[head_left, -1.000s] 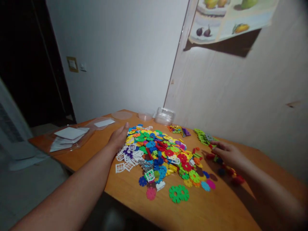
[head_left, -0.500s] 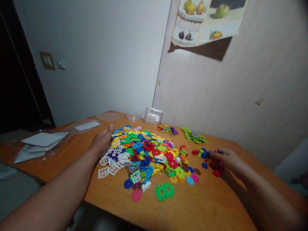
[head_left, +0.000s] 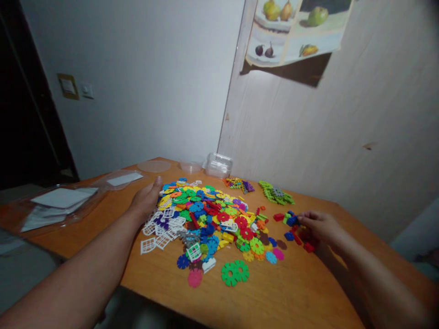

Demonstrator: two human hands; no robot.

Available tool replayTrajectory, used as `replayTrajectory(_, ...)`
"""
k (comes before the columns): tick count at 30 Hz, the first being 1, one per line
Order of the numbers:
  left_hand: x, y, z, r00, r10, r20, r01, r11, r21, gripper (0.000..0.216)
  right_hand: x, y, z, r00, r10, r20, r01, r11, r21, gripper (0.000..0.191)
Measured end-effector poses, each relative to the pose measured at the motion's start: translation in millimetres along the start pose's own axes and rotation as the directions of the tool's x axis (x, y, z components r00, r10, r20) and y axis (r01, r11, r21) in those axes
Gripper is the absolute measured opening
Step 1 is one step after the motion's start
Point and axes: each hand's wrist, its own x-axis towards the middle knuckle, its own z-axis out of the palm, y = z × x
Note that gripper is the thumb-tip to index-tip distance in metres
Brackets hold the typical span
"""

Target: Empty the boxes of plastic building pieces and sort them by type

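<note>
My left hand (head_left: 147, 201) rests on its edge against the left side of a big mixed pile of plastic toy pieces (head_left: 206, 205), thumb up; its other fingers are mostly hidden, and I see nothing held in it. White lattice window pieces (head_left: 163, 238) lie just below it. At the right, my right hand (head_left: 320, 224) is low over a small group of building bricks, fingers bent together. Its fingertips meet a dark blue brick (head_left: 292, 221); what they pinch is hidden. Red bricks (head_left: 308, 246) lie in the shadow under the palm, and a small blue brick (head_left: 289, 236) sits to their left.
Two green notched discs (head_left: 235, 273) lie near the front edge. Behind the pile are purple and yellow pieces (head_left: 240, 184), lime-green pieces (head_left: 276, 193) and a clear plastic box (head_left: 218, 165). Papers (head_left: 58, 201) on clear plastic lie at the left. A wall stands behind the table.
My right hand has stirred the bricks slightly: the small blue brick has shifted left and a red brick now shows beside it. My left hand has stayed in place.
</note>
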Motion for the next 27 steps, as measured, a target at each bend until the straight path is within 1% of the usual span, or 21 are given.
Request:
replayTrajectory(2,0,0,0,1.000,0.002,0.000,-0.002,1.000,-0.012,0.085,0,-5,0,1.000,0.031,-0.002,-0.031,0.999,0.014,0.019)
replayTrajectory(3,0,1,0,1.000,-0.001,-0.002,0.001,1.000,-0.011,0.084,0,-8,1,1.000,0.024,-0.005,-0.024,1.000,0.011,0.020)
replayTrajectory(7,-1,1,1,1.000,-0.008,-0.024,0.008,1.000,0.007,0.082,-8,-20,13,0.994,-0.106,0.013,0.107,0.994,-0.016,0.023)
replayTrajectory(10,-1,0,1,1.000,-0.002,-0.022,0.002,1.000,-0.007,0.079,-15,-24,30,0.978,-0.179,0.111,0.190,0.977,-0.093,0.027)
replayTrajectory(12,0,-2,1,1.000,0.001,-0.017,-0.001,1.000,-0.003,0.078,-19,-25,42,0.940,-0.287,0.186,0.317,0.934,-0.162,0.027)
replayTrajectory(14,0,-3,0,1.000,0.006,-0.009,-0.006,1.000,0.012,0.079,-22,-27,53,0.879,-0.403,0.254,0.459,0.859,-0.226,0.027)
replayTrajectory(15,1,-3,0,1.000,0.010,-0.004,-0.010,1.000,0.020,0.079,-23,-29,58,0.851,-0.438,0.290,0.510,0.819,-0.261,0.029)
replayTrajectory(17,1,-3,-1,1.000,0.018,0.005,-0.019,0.999,0.028,0.080,-24,-33,65,0.811,-0.454,0.370,0.570,0.755,-0.322,0.035)
replayTrajectory(18,1,-2,-1,1.000,0.021,0.005,-0.021,0.999,0.028,0.080,-25,-36,68,0.799,-0.447,0.403,0.585,0.734,-0.346,0.038)
replayTrajectory(21,0,-1,-1,1.000,0.023,-0.008,-0.023,1.000,0.017,0.080,-26,-42,73,0.794,-0.412,0.447,0.587,0.709,-0.391,0.040)
replayTrajectory(24,-1,0,0,1.000,0.029,-0.003,-0.029,1.000,0.009,0.080,-25,-42,75,0.798,-0.396,0.453,0.580,0.710,-0.400,0.029)
replayTrajectory(27,-3,3,0,1.000,0.012,-0.015,-0.012,1.000,0.015,0.081,-22,-37,77,0.800,-0.416,0.433,0.581,0.719,-0.381,0.016)
